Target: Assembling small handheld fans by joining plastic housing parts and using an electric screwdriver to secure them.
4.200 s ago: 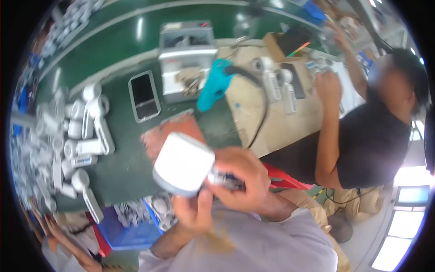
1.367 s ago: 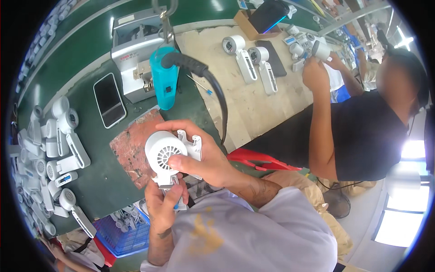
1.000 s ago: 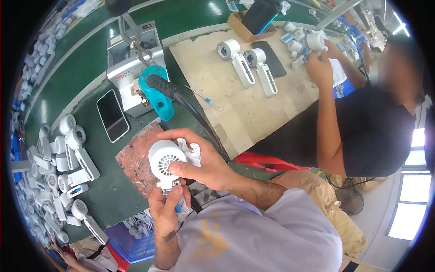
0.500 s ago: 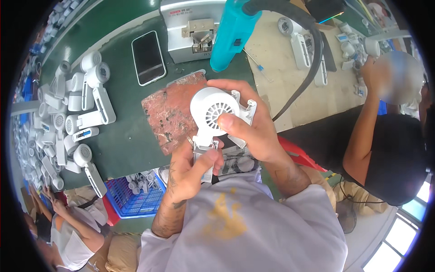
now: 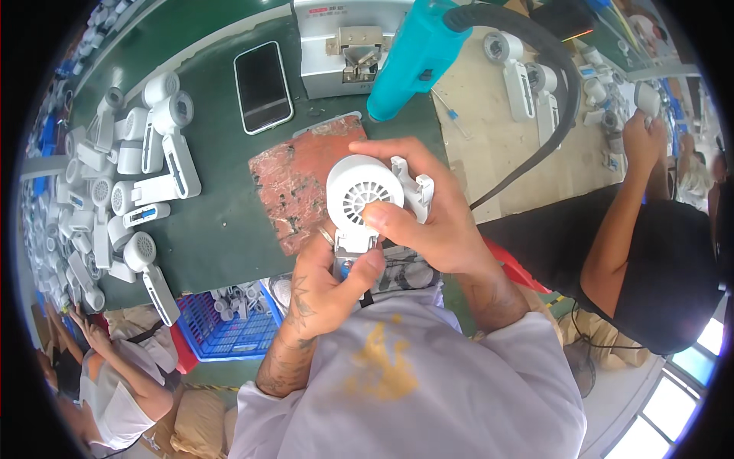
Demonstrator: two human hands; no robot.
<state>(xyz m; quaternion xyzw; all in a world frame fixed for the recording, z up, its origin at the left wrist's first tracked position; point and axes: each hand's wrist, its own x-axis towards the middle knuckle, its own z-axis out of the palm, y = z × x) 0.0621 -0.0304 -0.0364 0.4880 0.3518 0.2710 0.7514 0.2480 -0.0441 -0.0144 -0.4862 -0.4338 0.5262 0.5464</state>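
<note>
Near the centre of the frame both hands close around a small white handheld fan, held above the front edge of the green bench. The right hand comes in from the lower right and wraps the round head from behind, fingers curled over its top and the thumb pressed on the slotted grille that faces the camera. The left hand sits directly below, pinching the fan's short handle between thumb and fingers. So the fan's long axis runs up and down in the picture, head toward the top, handle toward the person's body; the right hand is the nearer one to the head, the left to the handle's lower end. Behind the fan, to the left, lies a worn red mat. A teal power tool hangs at the top centre, and a phone lies at upper left beside rows of white fan parts.
</note>
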